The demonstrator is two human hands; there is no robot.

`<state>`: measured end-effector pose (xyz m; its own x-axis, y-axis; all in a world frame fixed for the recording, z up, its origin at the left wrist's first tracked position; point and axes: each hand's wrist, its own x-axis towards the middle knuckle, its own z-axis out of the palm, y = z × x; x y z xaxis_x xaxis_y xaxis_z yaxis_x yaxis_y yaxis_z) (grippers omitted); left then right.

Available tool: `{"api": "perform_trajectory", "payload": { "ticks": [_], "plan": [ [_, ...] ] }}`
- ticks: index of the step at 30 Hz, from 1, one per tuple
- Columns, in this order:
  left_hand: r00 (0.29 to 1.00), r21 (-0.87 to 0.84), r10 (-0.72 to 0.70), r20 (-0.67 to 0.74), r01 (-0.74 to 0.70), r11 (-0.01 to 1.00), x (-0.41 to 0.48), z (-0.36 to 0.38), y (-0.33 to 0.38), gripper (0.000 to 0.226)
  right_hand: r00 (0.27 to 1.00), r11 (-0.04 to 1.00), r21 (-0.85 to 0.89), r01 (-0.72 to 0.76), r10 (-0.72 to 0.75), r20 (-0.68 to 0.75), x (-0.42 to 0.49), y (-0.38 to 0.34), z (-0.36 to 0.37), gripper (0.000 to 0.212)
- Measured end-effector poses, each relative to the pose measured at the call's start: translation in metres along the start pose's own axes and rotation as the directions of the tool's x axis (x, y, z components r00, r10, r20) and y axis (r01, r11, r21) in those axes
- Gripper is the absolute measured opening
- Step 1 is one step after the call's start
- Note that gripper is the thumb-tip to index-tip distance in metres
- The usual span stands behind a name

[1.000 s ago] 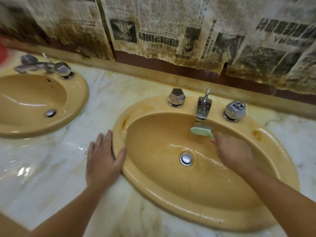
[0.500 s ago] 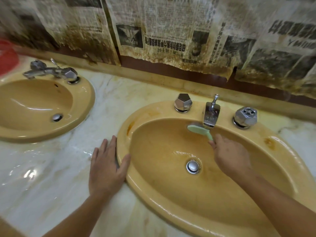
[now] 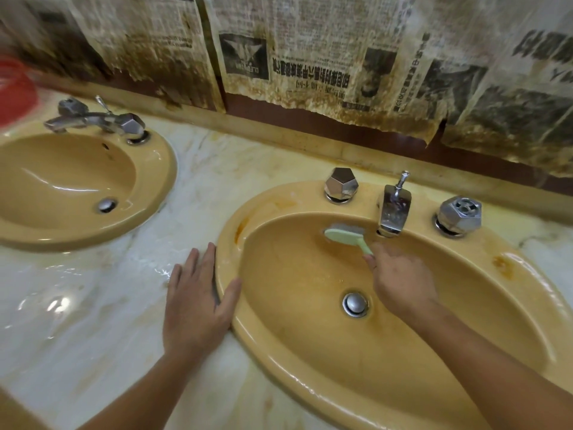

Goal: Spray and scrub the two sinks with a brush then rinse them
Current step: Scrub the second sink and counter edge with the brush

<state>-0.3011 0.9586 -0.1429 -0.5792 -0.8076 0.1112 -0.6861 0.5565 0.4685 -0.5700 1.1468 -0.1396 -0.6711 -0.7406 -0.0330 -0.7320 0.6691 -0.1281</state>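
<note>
At centre right of the frame, the brush (image 3: 345, 234) lies with its pale green head against the back wall of the right sink (image 3: 418, 395), just below and left of the spout (image 3: 393, 212). The right hand (image 3: 400, 283) supplies the grip: fingers curled and clamped on the thin handle, whose lower end is hidden inside the fist. The brush looks light and stiff, a plastic body with short bristles; being wet, the handle is probably slippery, so a hold well down the handle, as here, should give the best leverage. The glazed basin is hard and slick, with orange staining on its rim at left and right. The drain plug (image 3: 355, 304) sits at the basin floor, just left of the wrist. The left hand (image 3: 198, 302) rests flat on the marble bench (image 3: 77, 305), fingers straight, thumb on the sink rim. Two faceted taps (image 3: 341, 185) flank the spout. In the upper left, the left sink (image 3: 158, 169) is cut off by the frame edge. The bristles are largely hidden behind the brush head, so their contact cannot be confirmed. No spray bottle is visible. A red object (image 3: 15, 88) at the far left is blurred and unidentifiable. Stained newspaper (image 3: 310, 51) covers the wall.
</note>
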Motion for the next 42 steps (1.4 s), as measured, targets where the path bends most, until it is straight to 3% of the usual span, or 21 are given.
{"api": "perform_trajectory", "payload": {
  "ticks": [2, 5, 7, 9, 10, 12, 14, 15, 16, 18, 20, 22, 24, 25, 27, 29, 33, 37, 38, 40, 42],
  "plan": [
    [1.000, -0.001, 0.003, -0.002, -0.003, 1.000, 0.001, 0.001, 0.000, 0.084, 0.999, 0.999, 0.052, -0.004, 0.007, -0.043, 0.005, -0.005, 0.002, 0.034],
    [1.000, 0.007, 0.004, 0.001, -0.004, 1.000, 0.001, 0.002, -0.003, 0.083, 0.994, 1.000, 0.021, 0.005, -0.007, 0.106, 0.009, -0.015, 0.014, 0.029],
    [1.000, 0.007, 0.003, 0.004, -0.003, 1.000, 0.001, 0.002, -0.003, 0.083, 0.997, 1.000, 0.026, -0.007, 0.005, 0.073, 0.008, -0.020, 0.022, 0.028],
    [1.000, -0.002, -0.008, 0.004, 0.008, 1.000, 0.001, 0.002, -0.002, 0.083, 0.999, 0.990, 0.140, -0.035, 0.038, -0.022, 0.006, -0.027, 0.033, 0.028],
    [1.000, -0.004, -0.009, 0.005, 0.009, 1.000, 0.001, 0.002, -0.002, 0.083, 0.998, 0.967, 0.248, -0.056, 0.057, 0.001, 0.005, -0.032, 0.041, 0.028],
    [1.000, -0.003, -0.002, 0.007, 0.002, 1.000, 0.001, 0.002, -0.002, 0.081, 0.968, 0.883, 0.451, -0.132, 0.017, 0.250, 0.006, -0.044, 0.055, 0.028],
    [1.000, -0.004, -0.002, 0.009, 0.002, 1.000, 0.001, 0.002, -0.003, 0.080, 0.855, 0.817, 0.543, -0.194, -0.131, 0.502, 0.007, -0.056, 0.062, 0.026],
    [1.000, -0.005, -0.004, 0.010, 0.004, 1.000, 0.001, 0.002, -0.003, 0.080, 0.854, 0.806, 0.569, -0.166, -0.170, 0.491, 0.008, -0.061, 0.063, 0.025],
    [1.000, -0.005, -0.003, 0.010, 0.003, 1.000, 0.001, 0.001, -0.003, 0.080, 0.905, 0.801, 0.586, -0.122, -0.153, 0.397, 0.009, -0.064, 0.064, 0.025],
    [1.000, -0.005, -0.003, 0.009, 0.003, 1.000, 0.001, 0.002, -0.003, 0.080, 0.997, 0.833, 0.552, -0.050, 0.014, 0.070, 0.013, -0.064, 0.062, 0.024],
    [1.000, -0.005, -0.002, 0.008, 0.002, 1.000, 0.002, 0.002, -0.003, 0.080, 0.988, 0.912, 0.409, 0.016, 0.047, -0.145, 0.014, -0.062, 0.056, 0.023],
    [1.000, -0.011, -0.001, 0.008, 0.001, 1.000, 0.001, 0.001, -0.002, 0.080, 0.971, 0.947, 0.315, 0.066, 0.012, -0.237, 0.014, -0.057, 0.054, 0.021],
    [1.000, -0.013, 0.000, 0.007, 0.000, 1.000, 0.001, 0.001, -0.002, 0.080, 0.943, 0.941, 0.335, 0.055, 0.061, -0.327, 0.016, -0.050, 0.047, 0.020],
    [1.000, -0.012, 0.001, 0.007, -0.001, 1.000, 0.002, 0.001, -0.001, 0.080, 0.948, 0.939, 0.343, 0.032, 0.081, -0.309, 0.017, -0.047, 0.044, 0.017],
    [1.000, -0.006, -0.001, 0.009, 0.001, 1.000, 0.002, 0.001, -0.002, 0.080, 0.995, 0.983, 0.185, 0.022, -0.003, -0.101, 0.017, -0.044, 0.043, 0.013],
    [1.000, -0.003, -0.008, 0.012, 0.008, 1.000, 0.002, 0.001, -0.003, 0.081, 0.996, 0.999, 0.024, 0.046, -0.048, 0.075, 0.014, -0.036, 0.047, 0.015],
    [1.000, 0.003, -0.008, 0.014, 0.007, 1.000, 0.002, 0.002, -0.002, 0.082, 0.982, 0.992, 0.115, 0.044, -0.022, -0.185, 0.013, -0.019, 0.036, 0.020],
    [1.000, 0.008, -0.008, 0.017, 0.008, 1.000, 0.002, 0.001, -0.002, 0.081, 0.991, 0.998, -0.053, 0.027, -0.020, 0.135, 0.010, -0.022, 0.031, 0.026],
    [1.000, 0.009, -0.007, 0.019, 0.006, 1.000, 0.001, 0.001, -0.002, 0.081, 0.988, 0.998, -0.059, 0.027, -0.018, 0.154, 0.008, -0.022, 0.032, 0.029],
    [1.000, 0.008, 0.000, 0.020, 0.000, 1.000, 0.002, 0.001, -0.002, 0.081, 0.995, 1.000, -0.007, -0.006, 0.006, 0.102, 0.005, -0.021, 0.038, 0.031],
    [1.000, 0.008, 0.003, 0.023, -0.003, 1.000, 0.002, 0.002, -0.003, 0.082, 0.982, 0.987, 0.150, -0.063, 0.034, 0.186, 0.005, -0.027, 0.046, 0.030]
  ]
}}
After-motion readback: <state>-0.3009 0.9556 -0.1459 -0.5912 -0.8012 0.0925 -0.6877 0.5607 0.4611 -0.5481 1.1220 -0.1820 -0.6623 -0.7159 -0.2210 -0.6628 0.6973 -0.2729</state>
